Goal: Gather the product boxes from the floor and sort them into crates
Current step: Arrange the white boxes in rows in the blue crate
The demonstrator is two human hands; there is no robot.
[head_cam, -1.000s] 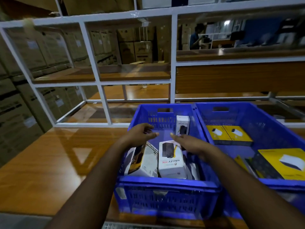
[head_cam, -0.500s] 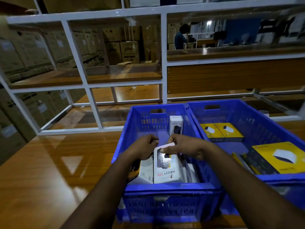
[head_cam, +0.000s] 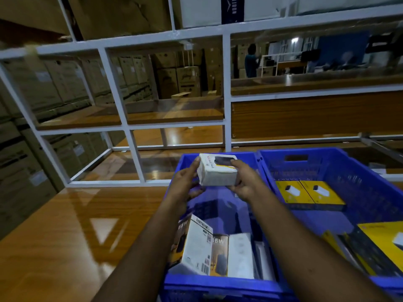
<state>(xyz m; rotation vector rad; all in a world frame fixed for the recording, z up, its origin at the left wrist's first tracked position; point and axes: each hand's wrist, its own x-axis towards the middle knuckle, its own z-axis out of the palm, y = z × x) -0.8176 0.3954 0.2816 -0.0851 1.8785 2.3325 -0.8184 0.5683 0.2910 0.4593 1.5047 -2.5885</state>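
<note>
Above crate (head_cam: 220,287) floor — box (head_cam: 217,172) in both hands

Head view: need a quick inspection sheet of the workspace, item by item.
Surface: glossy wooden table, with glare patches.
Job's things: white box held up over the left blue crate; white 65W boxes lie in that crate's near end. Right blue crate holds two small yellow boxes and a large yellow box.
Clutter: nothing seen.
Hands: left hand and right hand grip the white box from either side.
Cables: nothing seen.
Surroundings: white shelf frame behind the crates, stacked cartons to the left, a person far off.
</note>
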